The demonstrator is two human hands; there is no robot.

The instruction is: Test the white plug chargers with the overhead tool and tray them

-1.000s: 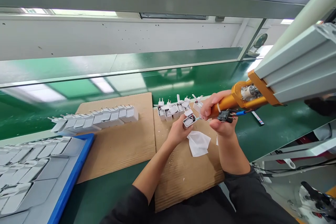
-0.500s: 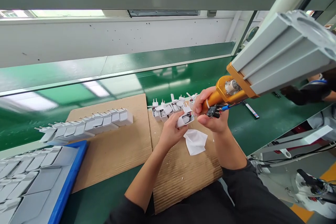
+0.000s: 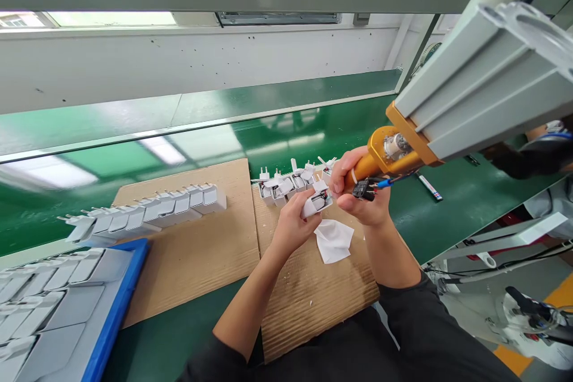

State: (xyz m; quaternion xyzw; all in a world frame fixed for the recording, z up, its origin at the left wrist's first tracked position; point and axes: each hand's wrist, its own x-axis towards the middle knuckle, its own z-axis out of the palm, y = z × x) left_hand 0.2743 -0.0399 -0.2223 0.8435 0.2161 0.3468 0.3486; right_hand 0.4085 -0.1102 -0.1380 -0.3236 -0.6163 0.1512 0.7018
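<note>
My left hand (image 3: 290, 224) is closed around a white plug adapter housing (image 3: 313, 205), whose open side shows wires and small parts inside. My right hand (image 3: 372, 210) grips the orange handle (image 3: 366, 168) of a hand tool with a large grey ribbed body (image 3: 481, 92). A black switch (image 3: 364, 190) with coloured wires sits on the handle by my right fingers. The tool's tip is hidden near the housing's right end. Just behind my hands stand several similar open adapters (image 3: 282, 186) with plug pins on their lids. A white tissue (image 3: 333, 241) lies below the housing.
Cardboard sheets (image 3: 197, 259) cover part of the green bench. A row of white adapters (image 3: 150, 212) stands on the left sheet, beside a blue-edged tray (image 3: 117, 298) holding more. A marker-like stick (image 3: 430, 187) lies at right. Another person's arm shows at the far right.
The housing in my left hand has shifted very slightly to the right. My right hand and the tool have hardly moved.
</note>
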